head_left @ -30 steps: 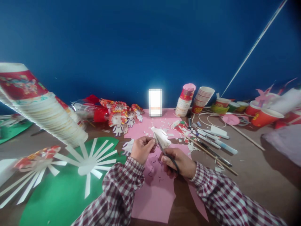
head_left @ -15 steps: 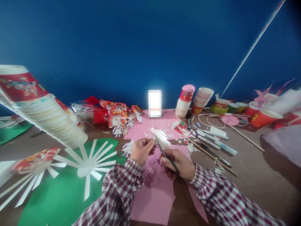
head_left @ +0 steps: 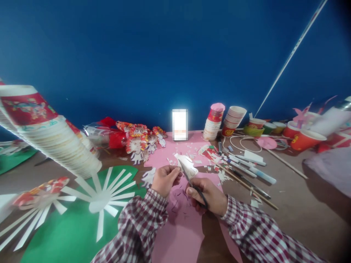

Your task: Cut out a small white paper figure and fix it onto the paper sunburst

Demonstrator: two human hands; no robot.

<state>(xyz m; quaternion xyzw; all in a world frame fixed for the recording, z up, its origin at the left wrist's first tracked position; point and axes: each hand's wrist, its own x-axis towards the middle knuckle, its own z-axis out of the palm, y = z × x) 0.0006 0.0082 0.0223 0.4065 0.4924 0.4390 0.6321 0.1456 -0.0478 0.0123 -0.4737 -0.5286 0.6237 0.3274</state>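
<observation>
Between finger and thumb, my left hand [head_left: 166, 179] pinches the edge of a small white paper cutout [head_left: 188, 164]. A pair of scissors [head_left: 199, 193] is gripped by the dark handles in my right hand [head_left: 208, 194]. Their blades point up and to the left, lying along the cutout's edge. Both hands are over pink paper [head_left: 175, 237] that carries short dark marks. Another pale paper figure [head_left: 149, 178] lies just left of my left hand.
A green paper sheet [head_left: 68, 230] with white paper strips [head_left: 100, 200] lies left. Tall stacked paper cups [head_left: 60, 138] lean above it. Paper dolls [head_left: 137, 148] stand behind. Markers [head_left: 246, 162], a thin wooden stick [head_left: 255, 191], paper scraps and orange cups [head_left: 307, 138] are at right.
The view has tilted slightly, so the background things sit a little lower. The white cutout has shifted slightly left against the scissors. Both hands keep their holds.
</observation>
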